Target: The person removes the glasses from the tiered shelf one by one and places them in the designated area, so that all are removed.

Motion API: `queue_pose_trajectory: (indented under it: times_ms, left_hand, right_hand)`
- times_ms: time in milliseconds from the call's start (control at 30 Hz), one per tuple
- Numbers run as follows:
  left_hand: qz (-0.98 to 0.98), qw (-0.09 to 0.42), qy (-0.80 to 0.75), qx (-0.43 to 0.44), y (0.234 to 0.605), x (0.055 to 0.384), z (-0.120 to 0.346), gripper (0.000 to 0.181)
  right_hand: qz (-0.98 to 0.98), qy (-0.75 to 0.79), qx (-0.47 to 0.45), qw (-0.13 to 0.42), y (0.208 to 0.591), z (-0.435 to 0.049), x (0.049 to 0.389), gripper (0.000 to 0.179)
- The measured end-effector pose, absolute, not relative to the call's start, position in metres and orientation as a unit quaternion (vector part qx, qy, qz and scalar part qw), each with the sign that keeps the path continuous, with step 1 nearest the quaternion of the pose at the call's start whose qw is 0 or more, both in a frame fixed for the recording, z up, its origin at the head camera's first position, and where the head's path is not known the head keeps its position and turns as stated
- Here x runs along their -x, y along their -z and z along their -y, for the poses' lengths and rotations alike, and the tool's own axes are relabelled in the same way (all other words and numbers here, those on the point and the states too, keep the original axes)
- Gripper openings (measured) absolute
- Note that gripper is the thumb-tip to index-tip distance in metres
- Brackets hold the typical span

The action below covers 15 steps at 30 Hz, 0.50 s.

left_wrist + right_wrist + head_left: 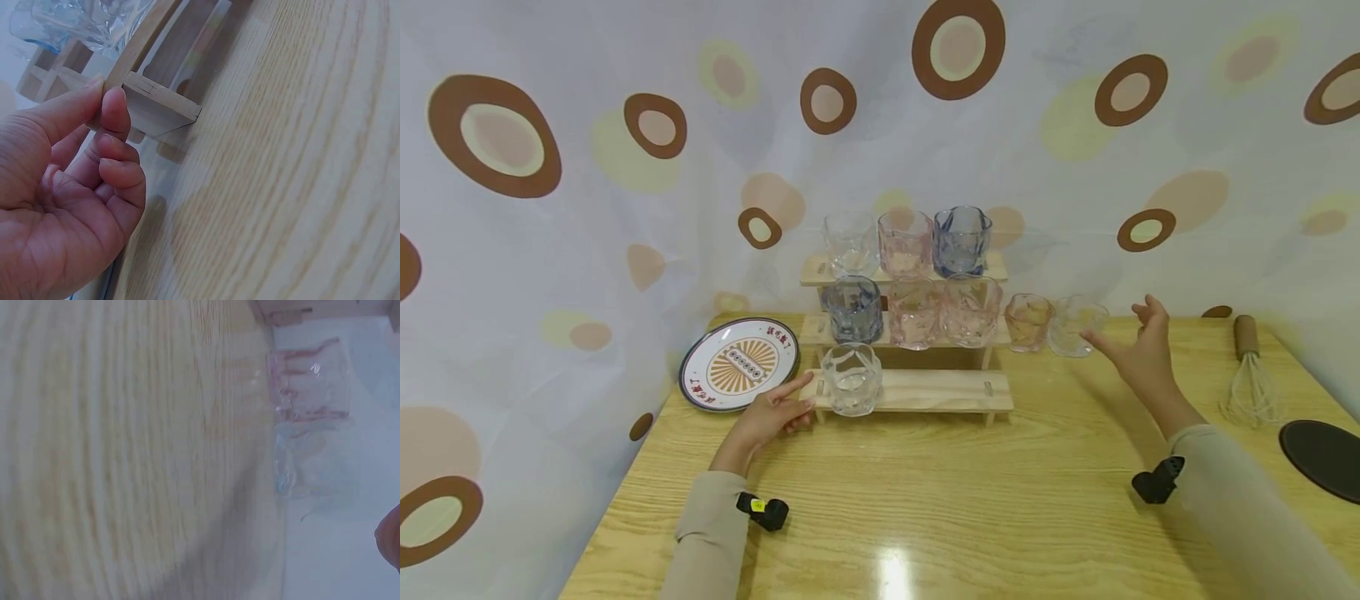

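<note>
My left hand [769, 417] pinches the left end of the lowest step of a three-tier wooden rack [936, 392]; in the left wrist view thumb and forefinger meet on the board's edge [125, 62]. A clear glass [852, 381] stands on that step, close to the fingers. To the rack's right, a pink glass [1028, 323] and another clear glass [1077, 327] stand side by side on the table. Just right of the clear one, my right hand [1142, 354] is raised with thumb and fingers apart, holding nothing. Only a fingertip [390, 537] shows in the right wrist view.
The middle step carries a blue glass [853, 311] and two pink glasses [915, 314]. On top stand clear [850, 243], pink [906, 243] and blue glasses [962, 242]. A patterned plate [741, 364] lies left; a whisk [1250, 375] and dark round mat [1322, 458] lie right.
</note>
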State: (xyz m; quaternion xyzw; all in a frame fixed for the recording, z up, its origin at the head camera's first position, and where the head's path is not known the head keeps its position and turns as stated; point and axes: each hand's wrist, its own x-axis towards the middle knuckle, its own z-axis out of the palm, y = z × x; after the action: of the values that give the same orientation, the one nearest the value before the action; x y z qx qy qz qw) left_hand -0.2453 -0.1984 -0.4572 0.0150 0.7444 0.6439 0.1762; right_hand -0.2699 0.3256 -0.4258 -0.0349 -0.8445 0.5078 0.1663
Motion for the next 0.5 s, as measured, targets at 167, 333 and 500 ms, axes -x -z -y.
queue_pose_trajectory:
  times_ms: [167,333,500]
  left_hand:
    - [-0.744,0.177,-0.644,-0.012,0.457,0.246,0.198,0.056]
    - [-0.746,0.174,-0.643,-0.009,0.457,0.246,0.198,0.056]
    - [-0.748,0.176,-0.640,-0.015,0.458,0.246,0.199,0.056]
  right_hand:
    - [0.838,-0.522,0.004,0.162,0.415,-0.316,0.250,0.097]
    - [0.849,-0.505,-0.025,0.155,0.404,-0.297,0.226,0.091]
    - [0.869,-0.472,-0.034,0.148,0.401,-0.274,0.205,0.086]
